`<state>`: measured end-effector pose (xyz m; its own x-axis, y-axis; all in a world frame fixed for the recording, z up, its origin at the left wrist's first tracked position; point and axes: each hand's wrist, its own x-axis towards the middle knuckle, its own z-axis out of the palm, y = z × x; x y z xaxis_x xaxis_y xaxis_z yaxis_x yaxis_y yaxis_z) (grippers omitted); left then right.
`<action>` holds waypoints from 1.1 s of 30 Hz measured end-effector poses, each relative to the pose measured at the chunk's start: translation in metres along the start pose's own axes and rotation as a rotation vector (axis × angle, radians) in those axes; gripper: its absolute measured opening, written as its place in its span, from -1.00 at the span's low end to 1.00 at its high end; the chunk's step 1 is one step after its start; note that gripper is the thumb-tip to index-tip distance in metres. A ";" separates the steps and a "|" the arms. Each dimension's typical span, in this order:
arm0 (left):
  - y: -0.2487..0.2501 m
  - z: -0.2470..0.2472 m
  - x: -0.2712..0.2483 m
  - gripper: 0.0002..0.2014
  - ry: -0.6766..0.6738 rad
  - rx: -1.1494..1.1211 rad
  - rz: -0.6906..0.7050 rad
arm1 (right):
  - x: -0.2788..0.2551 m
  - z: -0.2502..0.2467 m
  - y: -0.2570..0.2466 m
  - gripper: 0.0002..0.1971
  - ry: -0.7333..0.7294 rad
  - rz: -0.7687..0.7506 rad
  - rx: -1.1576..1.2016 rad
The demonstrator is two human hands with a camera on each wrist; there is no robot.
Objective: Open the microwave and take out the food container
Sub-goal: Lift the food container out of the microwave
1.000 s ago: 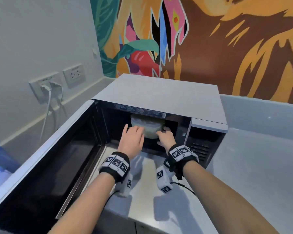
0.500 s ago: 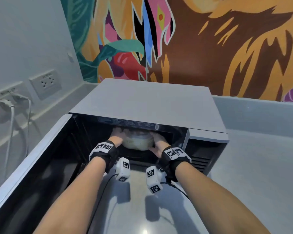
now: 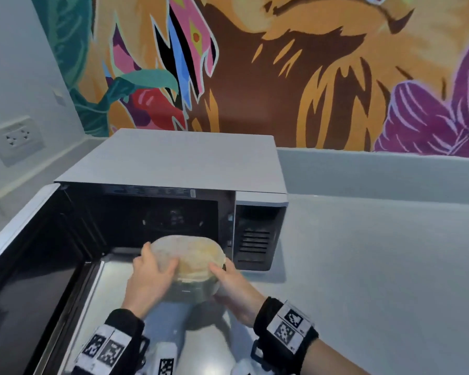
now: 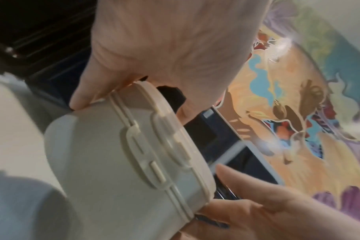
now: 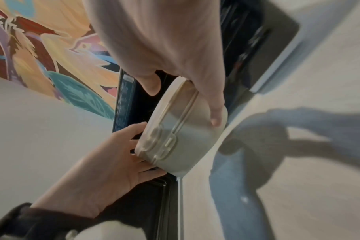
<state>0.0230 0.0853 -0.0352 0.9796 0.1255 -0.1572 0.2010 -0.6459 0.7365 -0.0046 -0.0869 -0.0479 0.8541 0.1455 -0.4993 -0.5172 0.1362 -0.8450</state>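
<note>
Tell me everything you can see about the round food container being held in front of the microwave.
The round cream plastic food container has a pale lid clipped on by a moulded latch and a ridge round its wall. Yellowish food shows faintly through the lid. It is roughly level, held above the counter just outside the open microwave. The left hand and right hand grip opposite sides.

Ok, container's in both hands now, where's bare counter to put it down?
Widest bare patch: counter right of the microwave, bordered behind by the grey upstand. The strip in front of the cavity is tighter, boxed by the open door. Left hand and right hand grip the container.
</note>
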 end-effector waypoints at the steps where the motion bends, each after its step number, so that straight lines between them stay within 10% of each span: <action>1: -0.001 0.010 -0.015 -0.19 -0.054 0.006 0.005 | -0.013 -0.014 0.014 -0.56 -0.009 0.014 0.019; 10: 0.051 0.169 -0.093 -0.21 -0.440 -0.079 0.161 | -0.128 -0.161 0.063 -0.61 0.362 -0.043 0.079; 18: 0.137 0.272 -0.091 -0.22 -0.589 -0.197 0.199 | -0.125 -0.290 0.028 -0.60 0.653 -0.068 0.080; 33: 0.163 0.314 -0.041 -0.22 -0.709 -0.157 0.263 | -0.088 -0.333 0.023 -0.48 0.767 -0.101 0.204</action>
<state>0.0126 -0.2620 -0.1152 0.7662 -0.5634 -0.3090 0.0136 -0.4665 0.8844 -0.0737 -0.4225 -0.0875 0.6587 -0.5812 -0.4779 -0.3721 0.3004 -0.8782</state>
